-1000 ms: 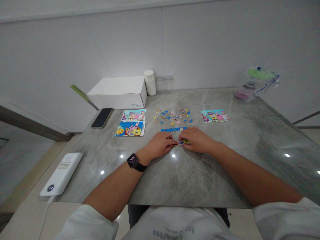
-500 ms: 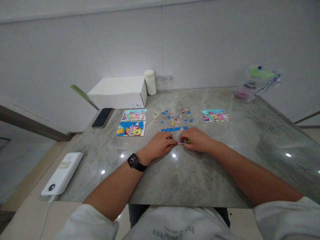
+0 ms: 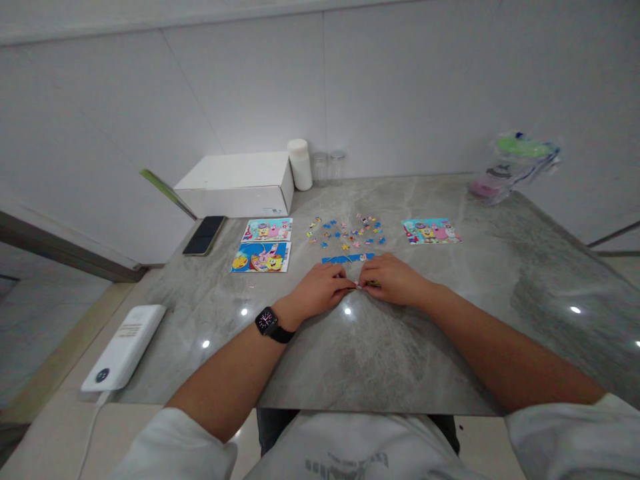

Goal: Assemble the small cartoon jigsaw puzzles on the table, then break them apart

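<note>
My left hand (image 3: 324, 289), with a black watch on its wrist, has its fingers closed on small puzzle pieces at the front middle of the table. Facing it, my right hand (image 3: 388, 279) pinches puzzle pieces (image 3: 373, 283) too, and the fingertips of both hands nearly meet. Most of what they grip is hidden under the fingers. Just beyond the hands lies a joined blue strip of puzzle (image 3: 345, 258). Behind that strip, several loose jigsaw pieces (image 3: 345, 233) are scattered.
Two cartoon picture cards (image 3: 260, 257) lie to the left, another card (image 3: 431, 231) to the right. A phone (image 3: 205, 235), white box (image 3: 233, 185), white bottle (image 3: 300, 165) and two glass jars (image 3: 329, 169) stand or lie behind. A power bank (image 3: 125, 348) is front left, a plastic bag (image 3: 507, 170) back right.
My right fingers have shifted slightly over the pieces, covering more of them. Otherwise the hands and table things stay where they were.
</note>
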`<state>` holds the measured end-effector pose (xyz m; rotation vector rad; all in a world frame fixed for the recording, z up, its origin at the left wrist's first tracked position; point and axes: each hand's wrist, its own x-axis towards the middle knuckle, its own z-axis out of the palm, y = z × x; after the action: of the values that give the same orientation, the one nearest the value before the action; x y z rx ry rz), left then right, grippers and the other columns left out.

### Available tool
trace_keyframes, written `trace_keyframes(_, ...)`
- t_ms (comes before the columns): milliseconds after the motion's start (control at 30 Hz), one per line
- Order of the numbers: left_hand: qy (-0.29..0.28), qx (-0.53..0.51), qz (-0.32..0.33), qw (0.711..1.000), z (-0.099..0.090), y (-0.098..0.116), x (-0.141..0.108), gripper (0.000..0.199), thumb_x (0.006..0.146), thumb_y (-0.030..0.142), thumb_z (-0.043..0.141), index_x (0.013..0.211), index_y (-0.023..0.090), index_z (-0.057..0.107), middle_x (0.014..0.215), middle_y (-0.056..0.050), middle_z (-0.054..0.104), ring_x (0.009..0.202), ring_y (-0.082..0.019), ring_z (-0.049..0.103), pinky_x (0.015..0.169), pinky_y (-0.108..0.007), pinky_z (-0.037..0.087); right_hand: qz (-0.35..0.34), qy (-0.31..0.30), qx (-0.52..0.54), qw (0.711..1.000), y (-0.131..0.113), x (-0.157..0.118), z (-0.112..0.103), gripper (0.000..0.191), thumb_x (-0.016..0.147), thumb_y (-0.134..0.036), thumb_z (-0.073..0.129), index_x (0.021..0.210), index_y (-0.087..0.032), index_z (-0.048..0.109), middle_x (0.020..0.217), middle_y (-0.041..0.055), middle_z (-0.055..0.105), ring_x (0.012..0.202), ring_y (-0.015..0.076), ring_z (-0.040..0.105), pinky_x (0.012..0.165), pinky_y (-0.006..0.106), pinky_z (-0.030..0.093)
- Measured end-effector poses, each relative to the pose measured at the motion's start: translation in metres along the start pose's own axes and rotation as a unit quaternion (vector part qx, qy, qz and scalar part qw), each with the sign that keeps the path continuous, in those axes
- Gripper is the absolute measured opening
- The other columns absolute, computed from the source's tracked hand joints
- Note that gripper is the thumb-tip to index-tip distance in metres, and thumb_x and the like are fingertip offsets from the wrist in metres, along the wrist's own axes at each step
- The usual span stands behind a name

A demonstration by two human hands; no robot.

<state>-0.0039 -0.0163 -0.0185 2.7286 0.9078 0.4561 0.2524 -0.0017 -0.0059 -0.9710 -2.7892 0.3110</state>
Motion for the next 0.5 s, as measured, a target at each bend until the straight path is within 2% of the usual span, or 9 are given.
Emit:
trace_keyframes(333, 0.002, -0.004, -0.006, 1.000, -0.001, 0.001, 0.000, 0.023, 0.104, 0.030, 0.060, 0.120, 0.027, 0.077, 0.111, -0.008, 0.073, 0.104, -0.024, 0.066, 0.094, -0.041, 0.051, -0.003, -0.002, 0.022, 1.000, -0.001, 0.000, -0.003, 0.017, 0.092, -0.022, 0.070, 0.104, -0.023, 0.081, 0.104, 0.0068, 0.078, 0.097, 0.0236, 0.070, 0.090, 0.036, 0.047)
trace_keyframes(433, 0.007, -0.021, -0.022, 1.000, -0.001, 0.000, -0.001, 0.020, 0.102, 0.031, 0.064, 0.118, 0.026, 0.075, 0.112, -0.008, 0.073, 0.108, -0.025, 0.067, 0.097, -0.041, 0.051, 0.012, 0.027, 0.032, 0.999, 0.002, 0.000, -0.009, 0.018, 0.094, -0.023, 0.066, 0.104, -0.022, 0.081, 0.104, 0.0081, 0.077, 0.099, 0.0240, 0.070, 0.092, 0.036, 0.049)
trace_keyframes(500, 0.018, -0.036, -0.036, 0.999, -0.004, -0.002, -0.001, 0.018, 0.099, 0.030, 0.068, 0.115, 0.025, 0.074, 0.113, -0.007, 0.074, 0.108, -0.025, 0.068, 0.097, -0.041, 0.052, 0.047, 0.065, 0.023, 0.996, 0.007, -0.001, -0.015, 0.020, 0.096, -0.022, 0.062, 0.104, -0.022, 0.080, 0.104, 0.0092, 0.077, 0.100, 0.0247, 0.070, 0.093, 0.037, 0.051)
